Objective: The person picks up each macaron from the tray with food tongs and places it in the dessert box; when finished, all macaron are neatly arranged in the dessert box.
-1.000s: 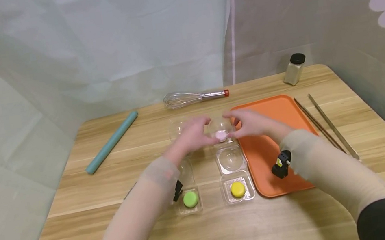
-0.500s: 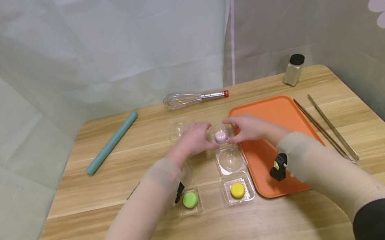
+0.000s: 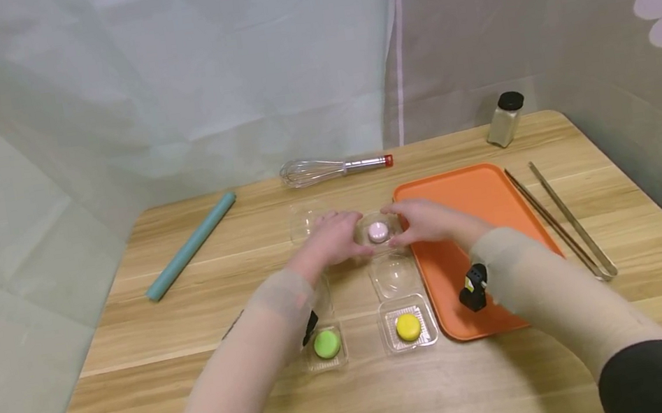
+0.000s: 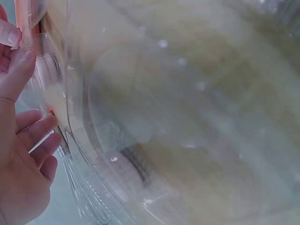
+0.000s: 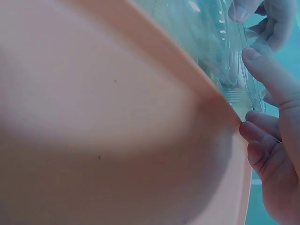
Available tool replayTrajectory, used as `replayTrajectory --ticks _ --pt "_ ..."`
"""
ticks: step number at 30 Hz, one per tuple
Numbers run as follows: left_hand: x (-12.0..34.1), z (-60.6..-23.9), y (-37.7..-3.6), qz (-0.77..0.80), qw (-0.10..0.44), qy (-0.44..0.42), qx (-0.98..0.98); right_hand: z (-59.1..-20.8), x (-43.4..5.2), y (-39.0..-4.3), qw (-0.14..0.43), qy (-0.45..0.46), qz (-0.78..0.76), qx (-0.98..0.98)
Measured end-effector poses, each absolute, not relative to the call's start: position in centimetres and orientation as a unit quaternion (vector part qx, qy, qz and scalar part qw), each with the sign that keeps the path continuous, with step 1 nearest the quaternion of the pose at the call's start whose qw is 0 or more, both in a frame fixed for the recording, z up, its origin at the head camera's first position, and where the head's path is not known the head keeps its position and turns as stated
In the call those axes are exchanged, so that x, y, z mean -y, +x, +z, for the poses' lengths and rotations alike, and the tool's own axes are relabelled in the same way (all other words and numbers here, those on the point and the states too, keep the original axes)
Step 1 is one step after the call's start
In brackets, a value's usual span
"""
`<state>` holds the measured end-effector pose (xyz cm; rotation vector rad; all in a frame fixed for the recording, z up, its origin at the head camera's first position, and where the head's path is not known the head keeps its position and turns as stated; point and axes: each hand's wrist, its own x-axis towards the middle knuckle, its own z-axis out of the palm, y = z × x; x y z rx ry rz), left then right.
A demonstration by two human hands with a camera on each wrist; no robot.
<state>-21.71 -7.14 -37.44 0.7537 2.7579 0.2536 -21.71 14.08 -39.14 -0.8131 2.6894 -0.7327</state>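
A clear plastic clamshell box with a domed lid holds a pale pink macaron (image 3: 378, 231) at the table's middle. Its lid appears folded down over the macaron. My left hand (image 3: 335, 237) grips the box's left side, thumb in front and fingers behind. My right hand (image 3: 428, 221) grips its right side in the same way; the right thumb (image 5: 269, 75) shows in the right wrist view. Nearer stand two opened clamshells, one with a yellow macaron (image 3: 408, 327), one with a green macaron (image 3: 327, 344). Another clear clamshell (image 3: 305, 218) lies partly hidden behind my left hand.
An orange tray (image 3: 480, 319) lies under my right forearm, close beside the boxes. Metal tongs (image 3: 573, 218) lie right of it. A whisk (image 3: 335, 168) and a black-capped jar (image 3: 506, 120) are at the back. A teal rolling pin (image 3: 191, 247) lies at left.
The domed lid that stood raised behind the pink macaron has come down over it. Both hands have shifted only slightly around the box.
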Motion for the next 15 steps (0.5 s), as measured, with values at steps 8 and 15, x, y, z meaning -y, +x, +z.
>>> replayTrajectory --ticks 8,15 --pt "6.95 -37.60 -21.95 0.068 0.139 0.262 -0.952 -39.27 -14.17 -21.81 0.129 -0.263 -0.243 -0.925" --pt "6.94 -37.82 -22.05 0.059 0.128 0.265 -0.954 -39.32 -14.17 -21.76 0.127 -0.262 -0.247 -0.924"
